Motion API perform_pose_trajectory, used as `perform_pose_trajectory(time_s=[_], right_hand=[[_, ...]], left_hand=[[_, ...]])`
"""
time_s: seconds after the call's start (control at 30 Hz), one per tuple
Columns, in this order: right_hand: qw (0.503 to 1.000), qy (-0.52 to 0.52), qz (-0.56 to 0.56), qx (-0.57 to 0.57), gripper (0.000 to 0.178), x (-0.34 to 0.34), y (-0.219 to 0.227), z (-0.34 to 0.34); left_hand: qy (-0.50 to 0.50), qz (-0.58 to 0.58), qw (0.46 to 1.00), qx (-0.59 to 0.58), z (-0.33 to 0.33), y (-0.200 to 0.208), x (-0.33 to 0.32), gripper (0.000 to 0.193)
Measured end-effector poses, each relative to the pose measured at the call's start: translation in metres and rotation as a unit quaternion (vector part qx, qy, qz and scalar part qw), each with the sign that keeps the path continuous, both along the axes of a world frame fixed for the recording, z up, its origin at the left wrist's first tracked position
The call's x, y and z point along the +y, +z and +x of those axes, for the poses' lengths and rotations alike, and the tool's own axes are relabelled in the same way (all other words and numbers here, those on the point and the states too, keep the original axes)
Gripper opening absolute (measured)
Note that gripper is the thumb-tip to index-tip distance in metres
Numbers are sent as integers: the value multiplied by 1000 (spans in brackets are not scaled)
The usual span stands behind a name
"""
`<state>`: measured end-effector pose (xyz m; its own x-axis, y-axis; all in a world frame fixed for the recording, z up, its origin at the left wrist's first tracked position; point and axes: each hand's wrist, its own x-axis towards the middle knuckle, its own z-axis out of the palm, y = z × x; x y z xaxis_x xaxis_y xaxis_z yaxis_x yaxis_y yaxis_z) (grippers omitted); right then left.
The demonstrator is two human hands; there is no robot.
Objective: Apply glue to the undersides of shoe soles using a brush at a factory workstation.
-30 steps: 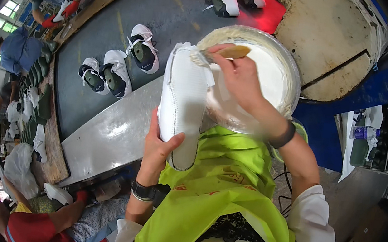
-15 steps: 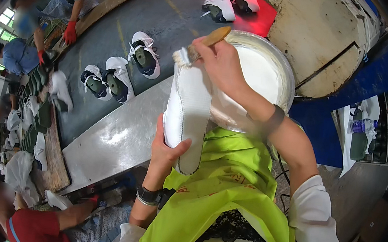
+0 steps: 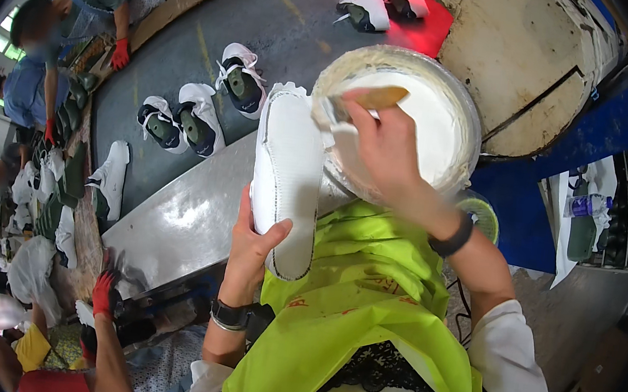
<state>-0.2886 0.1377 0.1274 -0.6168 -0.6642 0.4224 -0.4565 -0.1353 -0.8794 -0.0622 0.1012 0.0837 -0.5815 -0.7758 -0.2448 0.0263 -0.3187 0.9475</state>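
My left hand [image 3: 249, 249] grips a white shoe upper [image 3: 290, 170] near its lower end, thumb across the flat, stitched underside, which faces up. In my right hand [image 3: 387, 149] is a brush with a wooden handle [image 3: 384, 97]. White-coated bristles, blurred by motion, are beside the upper's right edge, over the near-left side of a round basin [image 3: 471, 125]. White paste or liquid [image 3: 438, 113] lies in the basin, with thick residue caked around its inner wall. Whether the bristles touch the upper I cannot tell.
White shoes with dark green inserts [image 3: 200, 119] stand on the dark belt, beyond a metal ledge [image 3: 188, 216]. Two more [image 3: 367, 4] are at the far end under red light. Workers with red gloves [image 3: 120, 55] are at the left. A small green fan [image 3: 480, 215] sits below the basin.
My right hand has moved the brush from the upper's far end rightward, over the basin's edge. The upper has shifted slightly left. Shoes on the belt have shifted; a co-worker's red-gloved hand now reaches in.
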Motion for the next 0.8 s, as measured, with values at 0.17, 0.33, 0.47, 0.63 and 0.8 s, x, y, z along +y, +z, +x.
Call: perform_pose_trajectory(time_s=[0.17,0.33,0.47,0.63,0.8], right_hand=[[998,-17,58,-26,21,-5,-18,-1],[995,-4,53,-88,19,14,-8,-35],[992,-40,117,5,16,20,11,-71],[993,-29,90,-75,15,18,-1,-89],[980,-17,60,-187,19,13,-18,-120]], left_hand=[[1,19,999,31,-12,23,-8,81],[-27,-30,998,-45,-47,32,-66,75],[-67,6,997,-39,-130,41,-170,68],[-18,8,995,-97,-281,-27,-320,96],[72,-245,886,-386,-386,-127,-334,117]])
